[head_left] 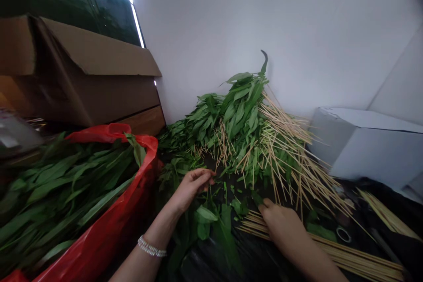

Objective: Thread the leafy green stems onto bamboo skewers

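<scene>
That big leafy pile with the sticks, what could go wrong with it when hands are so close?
The thin sticks jutting from it point many ways, so their ends might poke the right hand. The leafy pile is heaped high by the white wall, so some could slide down if bumped.

Left hand [197,180], right hand [282,221] over sticks [350,252], leaves [241,102]

Black sheeting [261,262] across lower frame, wrinkled. On it: heaped leafy stems [241,103], centre; cut leaves [226,224], lower centre; parallel thin sticks [355,255], lower right; pale ring [338,234] just above those.
</scene>
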Demonstrator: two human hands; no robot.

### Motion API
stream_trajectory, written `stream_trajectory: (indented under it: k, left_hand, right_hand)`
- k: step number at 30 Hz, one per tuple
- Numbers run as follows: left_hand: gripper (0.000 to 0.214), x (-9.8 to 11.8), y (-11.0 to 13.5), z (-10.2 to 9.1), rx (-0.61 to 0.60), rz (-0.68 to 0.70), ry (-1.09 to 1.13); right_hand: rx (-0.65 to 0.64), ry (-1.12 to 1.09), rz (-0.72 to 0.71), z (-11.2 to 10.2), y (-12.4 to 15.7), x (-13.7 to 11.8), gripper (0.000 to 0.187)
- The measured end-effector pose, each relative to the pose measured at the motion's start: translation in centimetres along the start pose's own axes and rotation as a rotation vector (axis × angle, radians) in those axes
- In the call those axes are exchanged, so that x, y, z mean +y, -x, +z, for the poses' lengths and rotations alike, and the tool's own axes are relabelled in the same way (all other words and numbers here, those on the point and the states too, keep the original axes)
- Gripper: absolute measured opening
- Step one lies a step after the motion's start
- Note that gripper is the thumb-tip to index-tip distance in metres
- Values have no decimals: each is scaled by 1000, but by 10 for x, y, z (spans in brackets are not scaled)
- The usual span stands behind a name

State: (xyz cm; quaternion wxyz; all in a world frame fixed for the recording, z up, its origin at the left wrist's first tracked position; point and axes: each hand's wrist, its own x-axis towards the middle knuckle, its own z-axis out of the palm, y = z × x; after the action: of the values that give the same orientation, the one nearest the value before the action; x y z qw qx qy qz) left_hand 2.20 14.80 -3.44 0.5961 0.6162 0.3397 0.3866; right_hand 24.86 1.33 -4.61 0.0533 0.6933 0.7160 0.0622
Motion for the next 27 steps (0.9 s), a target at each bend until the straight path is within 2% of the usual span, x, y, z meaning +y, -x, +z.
stream_trajectory:
  k: [3,7,10,14,17,20,23,27]
  left_hand:
    - [28,-10,-3,1,33,69,-243]
    - [14,-23,-2,7,60,238,-751]
    - [12,-30,2,11,75,201,-1037]
    - [8,-36,5,14,73,141,-1144]
    - [6,-36,3,14,85,198,-1034]
    - [9,-29,0,15,115,252,-760]
    - [21,-19,0,17,62,175,-358]
    - [35,-13,4,21,-63,30,56]
  right_hand:
    - [15,-3,12,-2,0,-5,35]
    - [45,-16,-1,1,0,-6,36]
    - [57,-24,-25,4,1,-6,35]
    - [149,-36,-56,7,0,-8,30]
    - [337,-71,-65,8,0,-11,24]
    - [543,-153,-110,8,1,-13,22]
    - [711,-210,-186,8,3,-14,30]
    - [806,-194,-202,8,4,-16,36]
